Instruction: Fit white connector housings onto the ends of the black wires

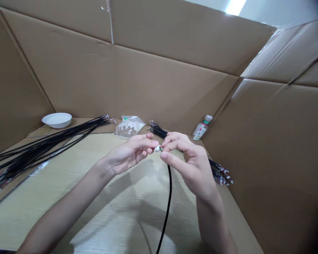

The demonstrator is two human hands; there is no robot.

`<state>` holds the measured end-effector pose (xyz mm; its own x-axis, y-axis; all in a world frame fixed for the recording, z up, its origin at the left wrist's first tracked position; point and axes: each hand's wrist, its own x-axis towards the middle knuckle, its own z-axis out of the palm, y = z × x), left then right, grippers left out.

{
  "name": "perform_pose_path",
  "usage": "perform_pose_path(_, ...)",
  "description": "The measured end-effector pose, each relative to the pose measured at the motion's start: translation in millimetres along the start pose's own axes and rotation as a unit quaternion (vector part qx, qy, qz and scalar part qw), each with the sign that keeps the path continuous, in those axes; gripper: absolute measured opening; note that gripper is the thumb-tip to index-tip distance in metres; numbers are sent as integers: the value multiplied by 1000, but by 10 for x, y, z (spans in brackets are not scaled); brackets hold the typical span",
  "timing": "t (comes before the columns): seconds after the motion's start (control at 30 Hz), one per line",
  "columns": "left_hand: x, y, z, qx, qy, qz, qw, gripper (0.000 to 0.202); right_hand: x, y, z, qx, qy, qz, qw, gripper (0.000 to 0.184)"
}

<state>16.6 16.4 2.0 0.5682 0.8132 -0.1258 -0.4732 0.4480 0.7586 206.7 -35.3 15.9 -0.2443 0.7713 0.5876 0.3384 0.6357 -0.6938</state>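
Between thumb and fingers, my left hand [137, 150] pinches a small white connector [157, 148]. Thin coloured wires [161, 149] run from the connector toward my right hand [187, 155], whose thumb and fingertips close around them. Below my right fingertips a black cable [170, 190] hangs down in a curve to the bottom edge of the view. Both hands are held above the table, nearly touching at the connector. The fingers partly hide the place where the wires meet the cable.
A bundle of black cables [55, 139] lies at the left, another bundle [159, 131] behind my right hand. Along the back stand a white bowl [57, 120], a plastic bag of small white pieces [129, 127] and a bottle [202, 128]. Cardboard walls [175, 84] enclose the table [103, 211].
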Motion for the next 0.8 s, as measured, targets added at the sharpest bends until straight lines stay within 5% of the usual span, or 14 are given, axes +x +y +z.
perform_pose_path(0.33,-26,-54,47,14,7,21,1000,30,44,51,-96,89,-47,67,993,15)
perform_pose_path(0.5,-26,-84,16,113,-4,103,988,31,56,69,-116,119,-57,72,989,16)
perform_pose_path(0.6,-65,-72,28,252,-5,219,943,24,90,110,-128,149,-66,76,984,16)
perform_pose_path(0.7,-160,-24,64,405,3,337,850,13,127,151,-126,188,-86,90,974,17)
perform_pose_path(0.8,-266,22,58,498,-14,360,788,10,115,180,-81,208,-99,93,969,15)
